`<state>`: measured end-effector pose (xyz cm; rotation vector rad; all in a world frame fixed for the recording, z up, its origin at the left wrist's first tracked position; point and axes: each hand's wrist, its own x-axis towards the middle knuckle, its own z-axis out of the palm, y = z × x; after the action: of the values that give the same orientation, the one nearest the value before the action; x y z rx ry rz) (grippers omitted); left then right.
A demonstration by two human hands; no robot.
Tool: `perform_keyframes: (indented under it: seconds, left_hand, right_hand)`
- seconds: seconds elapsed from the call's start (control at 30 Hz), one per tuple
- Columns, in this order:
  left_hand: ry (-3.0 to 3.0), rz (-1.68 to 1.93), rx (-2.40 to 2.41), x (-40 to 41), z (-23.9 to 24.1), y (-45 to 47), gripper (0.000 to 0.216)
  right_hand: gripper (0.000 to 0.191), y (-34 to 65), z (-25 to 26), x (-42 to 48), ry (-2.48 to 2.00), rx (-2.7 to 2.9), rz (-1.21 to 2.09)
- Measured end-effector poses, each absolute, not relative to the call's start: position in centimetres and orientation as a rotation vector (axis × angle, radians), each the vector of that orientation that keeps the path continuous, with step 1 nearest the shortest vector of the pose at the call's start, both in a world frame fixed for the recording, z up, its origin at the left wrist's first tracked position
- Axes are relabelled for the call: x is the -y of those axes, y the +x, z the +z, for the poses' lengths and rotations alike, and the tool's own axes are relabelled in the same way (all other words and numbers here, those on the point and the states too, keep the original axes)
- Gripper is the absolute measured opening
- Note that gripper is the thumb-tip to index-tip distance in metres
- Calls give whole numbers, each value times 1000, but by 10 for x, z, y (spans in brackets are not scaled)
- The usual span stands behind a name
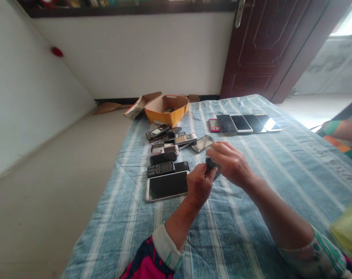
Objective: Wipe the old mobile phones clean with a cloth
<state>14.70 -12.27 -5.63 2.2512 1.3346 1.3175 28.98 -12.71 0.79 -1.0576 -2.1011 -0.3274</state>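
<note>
My left hand is closed round the lower part of a dark mobile phone, held above the striped cloth. Over the phone's upper end lies my right hand, its fingers bent round a small white wipe pressed to the phone. Much of the phone is hidden by the fingers. Just left of my left hand lies a large white-framed smartphone, screen up. Beyond it are a black keypad phone and a heap of older phones. A silver touchscreen phone lies just beyond my hands.
An open orange cardboard box stands at the far left edge with some items inside. On the far right, several smartphones lie in a row beside a small red phone. Blue striped cloth covers the surface. Yellow plastic lies at the right edge.
</note>
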Motion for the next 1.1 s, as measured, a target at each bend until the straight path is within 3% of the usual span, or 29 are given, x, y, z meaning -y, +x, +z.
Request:
perform_keyframes:
  seconds: [0.17,0.43,0.83,1.1]
  left_hand:
    - [2266,1307,-1319,124,-56,147,19]
    - [2288,1367,-1318,124,-55,146,22]
    - [2287,1244,-1322,126,-54,147,18]
    - [2347,1295,-1349,126,-53,147,21]
  right_hand:
    - [30,303,8,125,-1249,1930,-375]
    - [21,277,20,143,-1015,2179,-416]
    - [27,295,17,136,-1381,2003,-447]
    - [25,278,34,150,-1155,2267,-252]
